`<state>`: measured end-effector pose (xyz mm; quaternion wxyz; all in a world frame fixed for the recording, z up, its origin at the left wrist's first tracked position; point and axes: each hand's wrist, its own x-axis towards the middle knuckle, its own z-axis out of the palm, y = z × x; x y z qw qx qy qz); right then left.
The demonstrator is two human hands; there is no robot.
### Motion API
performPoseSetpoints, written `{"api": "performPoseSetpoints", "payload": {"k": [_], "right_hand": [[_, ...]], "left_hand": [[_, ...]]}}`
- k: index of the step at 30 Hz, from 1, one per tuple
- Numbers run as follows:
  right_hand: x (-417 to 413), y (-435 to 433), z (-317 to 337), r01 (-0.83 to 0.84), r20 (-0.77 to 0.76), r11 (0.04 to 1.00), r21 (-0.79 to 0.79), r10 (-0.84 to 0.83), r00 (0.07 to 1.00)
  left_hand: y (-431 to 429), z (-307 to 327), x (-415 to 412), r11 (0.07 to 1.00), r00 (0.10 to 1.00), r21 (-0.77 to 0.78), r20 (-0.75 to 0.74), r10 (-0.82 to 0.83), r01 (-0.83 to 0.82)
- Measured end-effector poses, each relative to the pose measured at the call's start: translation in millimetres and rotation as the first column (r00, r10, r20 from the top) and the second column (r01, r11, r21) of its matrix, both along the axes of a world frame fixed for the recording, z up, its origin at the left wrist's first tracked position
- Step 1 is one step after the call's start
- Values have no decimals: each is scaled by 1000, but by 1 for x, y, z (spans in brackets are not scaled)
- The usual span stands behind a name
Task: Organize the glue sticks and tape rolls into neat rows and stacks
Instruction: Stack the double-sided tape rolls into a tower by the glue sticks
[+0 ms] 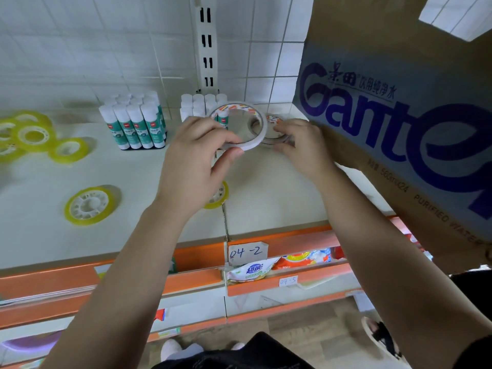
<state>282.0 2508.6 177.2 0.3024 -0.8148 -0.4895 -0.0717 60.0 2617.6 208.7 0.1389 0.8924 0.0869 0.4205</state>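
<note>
White tape roll (pixel 253 144) is tilted up above the shelf (pixel 266 195), pinched in my left hand (pixel 197 158). My right hand (pixel 300 145) grips a second roll (pixel 274 121) beside the cardboard box (pixel 399 115). Glue sticks (pixel 135 126) stand behind, yellow rolls (pixel 90 206) lie scattered to the left.

A cardboard box (pixel 399 123) with big purple lettering fills my right side, at the right end of the white shelf (pixel 279 193). Behind is a white tiled wall (pixel 80 49) with a slotted rail (pixel 206 46). The shelf's orange edge (pixel 287 239) carries a handwritten label (pixel 247 253), 04-2. Below me, packets (pixel 253 271) lie on a lower shelf above a second label (pixel 288 281), 04-5. Under that is wooden floor (pixel 306 326).
</note>
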Motion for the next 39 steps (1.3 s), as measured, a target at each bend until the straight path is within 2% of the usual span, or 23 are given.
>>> {"api": "performPoseSetpoints", "payload": {"k": [5, 9, 16, 23, 29, 39], "right_hand": [[-2, -30, 11, 19, 52, 1000, -4, -19, 998], [-9, -53, 10, 84, -17, 996, -40, -85, 996], [-15, -64, -12, 81, -82, 996, -28, -83, 993], [-14, -63, -14, 79, -94, 997, -4, -79, 992], [-14, -63, -13, 74, -90, 997, 0, -74, 993], [-17, -64, -11, 83, -77, 997, -12, -83, 994]], "left_hand": [[3, 6, 54, 994, 990, -52, -101, -100, 95], [6, 0, 90, 987, 964, -90, -218, -150, 134], [12, -12, 119, 987, 932, -154, -347, -105, 53], [15, -18, 118, 994, 902, -105, -429, -36, -10], [18, -16, 122, 999, 830, -17, -558, 17, -31], [17, -12, 124, 1000, 805, 15, -594, 13, -6]]}}
